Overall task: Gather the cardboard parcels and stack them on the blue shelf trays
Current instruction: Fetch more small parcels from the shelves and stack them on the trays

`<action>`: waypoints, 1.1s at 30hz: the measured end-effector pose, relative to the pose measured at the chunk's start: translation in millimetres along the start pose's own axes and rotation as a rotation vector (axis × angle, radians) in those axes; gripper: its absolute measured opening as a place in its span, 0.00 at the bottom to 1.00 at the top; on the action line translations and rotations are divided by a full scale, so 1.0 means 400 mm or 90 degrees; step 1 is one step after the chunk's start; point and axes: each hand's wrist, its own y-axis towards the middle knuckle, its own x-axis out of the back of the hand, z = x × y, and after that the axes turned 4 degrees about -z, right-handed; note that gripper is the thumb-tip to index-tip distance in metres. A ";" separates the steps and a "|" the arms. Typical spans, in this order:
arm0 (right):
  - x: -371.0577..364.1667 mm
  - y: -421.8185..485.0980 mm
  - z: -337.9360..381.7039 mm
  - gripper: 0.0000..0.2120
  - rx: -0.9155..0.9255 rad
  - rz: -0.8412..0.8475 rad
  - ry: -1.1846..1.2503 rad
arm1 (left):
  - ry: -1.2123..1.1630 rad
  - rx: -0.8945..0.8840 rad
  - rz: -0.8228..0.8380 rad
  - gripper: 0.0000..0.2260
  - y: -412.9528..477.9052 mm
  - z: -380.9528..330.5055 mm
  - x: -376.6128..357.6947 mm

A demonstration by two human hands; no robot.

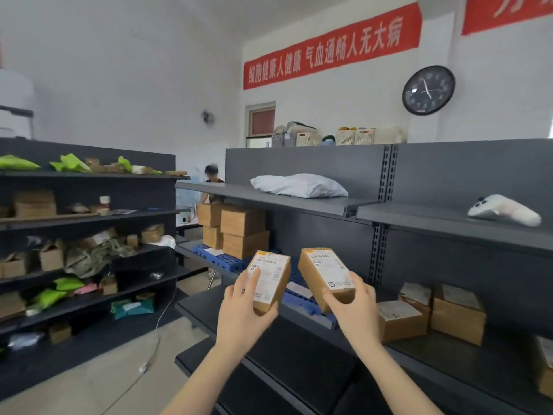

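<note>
My left hand (242,313) grips a small cardboard parcel (270,280) with a white label, held upright in front of me. My right hand (351,304) grips a second labelled cardboard parcel (324,274), tilted to the left. Both parcels hover in front of the blue shelf tray (227,259) on the middle shelf. Several larger cardboard boxes (239,232) stand stacked on that tray's far end. More cardboard parcels (431,313) lie on the dark shelf to the right of my hands.
A white plastic mailer bag (299,185) and a white controller (502,209) lie on the upper grey shelf. The dark shelving unit (89,250) on the left holds green bags and small boxes. A person (212,187) stands beyond the aisle. Bare floor (125,369) runs between the units.
</note>
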 end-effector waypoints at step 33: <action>-0.480 0.499 -0.283 0.38 -0.286 -0.223 -0.230 | -0.120 -0.145 0.330 0.38 0.706 0.190 -0.746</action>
